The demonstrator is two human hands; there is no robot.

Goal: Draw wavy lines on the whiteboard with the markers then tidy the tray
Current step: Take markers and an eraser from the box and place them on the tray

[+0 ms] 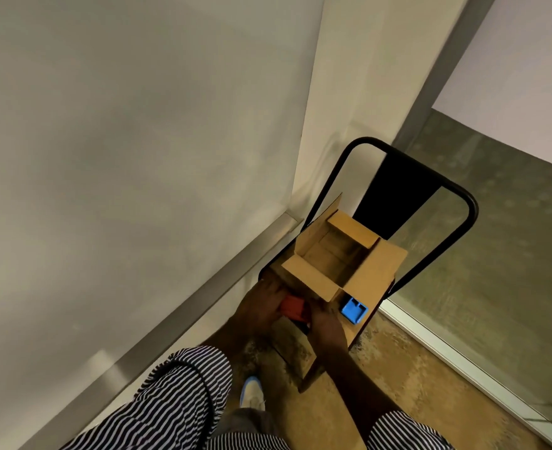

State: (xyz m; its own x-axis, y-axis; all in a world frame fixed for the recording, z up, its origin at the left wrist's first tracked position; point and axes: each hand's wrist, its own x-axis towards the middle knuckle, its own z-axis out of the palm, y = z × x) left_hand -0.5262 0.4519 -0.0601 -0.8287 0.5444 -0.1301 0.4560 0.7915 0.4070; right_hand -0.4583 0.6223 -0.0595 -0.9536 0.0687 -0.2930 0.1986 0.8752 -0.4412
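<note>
On chair: both hands (295, 311) grip red object (294, 307).

You have one open cardboard box (336, 254) on one black-framed chair (430, 190). One red block (295, 308) and one blue block (354, 310) lie beside it. Your two hands, left hand (261, 303) and right hand (326, 323), two striped sleeves (183, 394), and one shoe (251, 393) show.

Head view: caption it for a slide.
Both hands, left and right, hold a red item beside an open cardboard box on a chair.
</note>
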